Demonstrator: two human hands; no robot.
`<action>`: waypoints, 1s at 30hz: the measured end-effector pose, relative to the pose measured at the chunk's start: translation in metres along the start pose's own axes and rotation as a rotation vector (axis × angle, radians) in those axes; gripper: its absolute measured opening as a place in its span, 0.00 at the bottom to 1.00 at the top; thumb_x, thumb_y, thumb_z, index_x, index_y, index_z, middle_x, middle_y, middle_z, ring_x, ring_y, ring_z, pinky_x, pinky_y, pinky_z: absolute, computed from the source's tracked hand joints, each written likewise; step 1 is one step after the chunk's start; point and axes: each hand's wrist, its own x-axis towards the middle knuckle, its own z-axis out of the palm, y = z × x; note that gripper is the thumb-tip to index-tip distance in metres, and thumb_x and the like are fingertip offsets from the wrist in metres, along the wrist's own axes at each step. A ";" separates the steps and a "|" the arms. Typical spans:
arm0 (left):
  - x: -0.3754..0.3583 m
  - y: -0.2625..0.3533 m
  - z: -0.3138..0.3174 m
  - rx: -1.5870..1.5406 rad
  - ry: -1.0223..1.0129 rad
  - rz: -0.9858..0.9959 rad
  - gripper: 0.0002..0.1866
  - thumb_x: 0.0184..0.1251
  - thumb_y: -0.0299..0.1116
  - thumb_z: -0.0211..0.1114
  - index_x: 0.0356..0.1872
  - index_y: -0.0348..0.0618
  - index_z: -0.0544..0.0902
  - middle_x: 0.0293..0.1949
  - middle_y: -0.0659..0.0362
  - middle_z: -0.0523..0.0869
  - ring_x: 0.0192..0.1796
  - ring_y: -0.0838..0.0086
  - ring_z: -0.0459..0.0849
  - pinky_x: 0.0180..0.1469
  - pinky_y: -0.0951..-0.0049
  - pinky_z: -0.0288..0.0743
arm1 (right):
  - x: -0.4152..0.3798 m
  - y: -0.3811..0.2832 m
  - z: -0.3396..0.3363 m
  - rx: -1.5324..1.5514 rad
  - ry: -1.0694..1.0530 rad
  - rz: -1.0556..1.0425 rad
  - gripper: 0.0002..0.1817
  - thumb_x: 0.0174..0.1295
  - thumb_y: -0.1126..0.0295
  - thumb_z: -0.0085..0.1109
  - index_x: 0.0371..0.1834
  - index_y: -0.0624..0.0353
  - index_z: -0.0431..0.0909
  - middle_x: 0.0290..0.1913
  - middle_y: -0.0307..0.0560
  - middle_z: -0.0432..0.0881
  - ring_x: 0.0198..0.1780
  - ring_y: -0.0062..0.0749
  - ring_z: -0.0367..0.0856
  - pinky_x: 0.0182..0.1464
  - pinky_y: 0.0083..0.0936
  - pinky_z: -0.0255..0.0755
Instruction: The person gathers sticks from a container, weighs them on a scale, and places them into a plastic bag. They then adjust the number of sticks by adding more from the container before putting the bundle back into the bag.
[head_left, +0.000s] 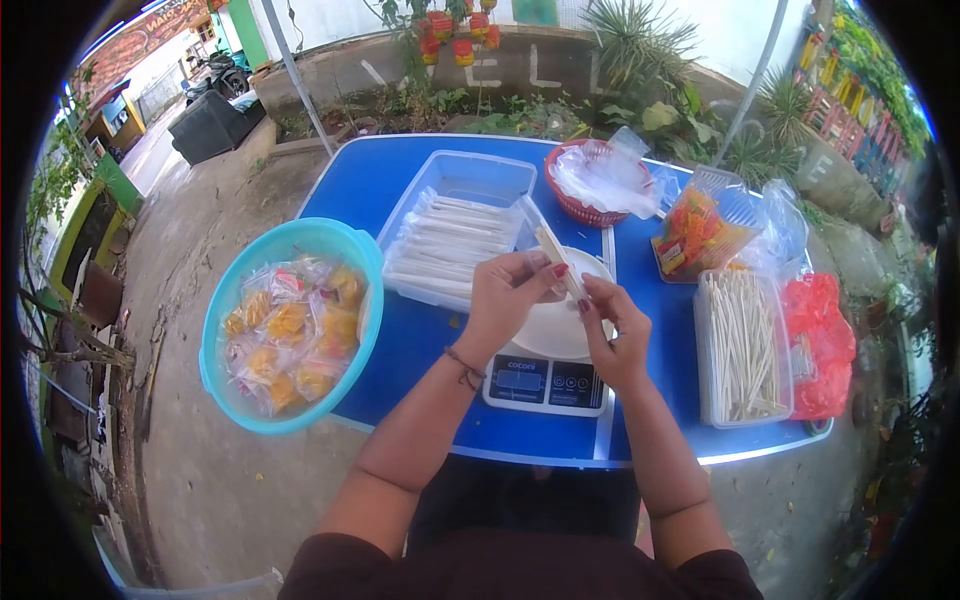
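Above the kitchen scale [545, 385], both hands hold one narrow clear plastic packet [550, 245] with pale sticks inside, tilted up to the left. My left hand [508, 300] pinches its side with thumb and fingers. My right hand [618, 325] grips its lower end. Under the hands, a white plate [550, 335] rests on the scale, partly hidden. Left of them, a clear plastic tub [440, 170] contains several similar packets [455, 235] lying in a stack. At the right, another clear container [708, 380] is full of loose pale sticks [745, 345].
A turquoise basin [215, 345] of bagged yellow food stands left on the blue table [400, 370]. Behind are a red basket [575, 205] of clear bags and a container of orange-red packets [690, 235]. A red plastic bag [820, 345] lies far right. Two poles rise behind the table.
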 end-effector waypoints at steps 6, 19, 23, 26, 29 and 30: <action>0.002 -0.006 -0.003 0.111 0.022 0.023 0.09 0.64 0.28 0.69 0.40 0.31 0.85 0.34 0.54 0.89 0.35 0.76 0.88 0.39 0.77 0.86 | -0.001 -0.002 -0.003 -0.088 0.022 -0.057 0.14 0.58 0.83 0.61 0.48 0.64 0.81 0.37 0.51 0.87 0.33 0.32 0.88 0.37 0.23 0.80; -0.001 0.002 0.002 0.010 0.017 -0.059 0.11 0.63 0.29 0.70 0.41 0.30 0.84 0.33 0.54 0.88 0.35 0.75 0.88 0.40 0.78 0.86 | 0.005 -0.005 -0.001 -0.537 0.061 -0.457 0.14 0.51 0.81 0.65 0.42 0.59 0.84 0.40 0.48 0.86 0.30 0.36 0.85 0.31 0.23 0.78; 0.002 0.000 -0.001 0.008 0.062 -0.017 0.12 0.65 0.29 0.69 0.44 0.30 0.84 0.35 0.54 0.88 0.35 0.75 0.88 0.41 0.77 0.86 | 0.005 -0.009 -0.004 -0.304 0.011 -0.276 0.12 0.58 0.80 0.62 0.45 0.61 0.82 0.40 0.50 0.85 0.33 0.32 0.85 0.34 0.22 0.77; 0.004 0.003 -0.005 -0.008 0.083 0.022 0.13 0.67 0.29 0.67 0.47 0.31 0.84 0.38 0.52 0.88 0.37 0.74 0.88 0.43 0.76 0.86 | 0.000 -0.003 0.000 0.133 0.063 0.038 0.08 0.66 0.77 0.56 0.46 0.65 0.81 0.39 0.50 0.84 0.33 0.27 0.83 0.36 0.22 0.76; 0.006 0.007 -0.008 -0.049 0.101 0.060 0.13 0.68 0.29 0.65 0.50 0.32 0.83 0.41 0.51 0.88 0.39 0.72 0.89 0.44 0.75 0.86 | 0.002 0.002 -0.004 0.394 0.047 0.253 0.09 0.70 0.75 0.52 0.46 0.69 0.79 0.36 0.48 0.83 0.33 0.23 0.81 0.37 0.21 0.76; 0.006 0.008 -0.008 -0.065 0.107 0.072 0.14 0.69 0.29 0.65 0.51 0.32 0.82 0.41 0.50 0.88 0.40 0.72 0.89 0.44 0.75 0.86 | 0.003 0.003 -0.007 0.435 0.021 0.302 0.09 0.71 0.75 0.51 0.45 0.69 0.79 0.35 0.47 0.82 0.32 0.22 0.80 0.37 0.21 0.76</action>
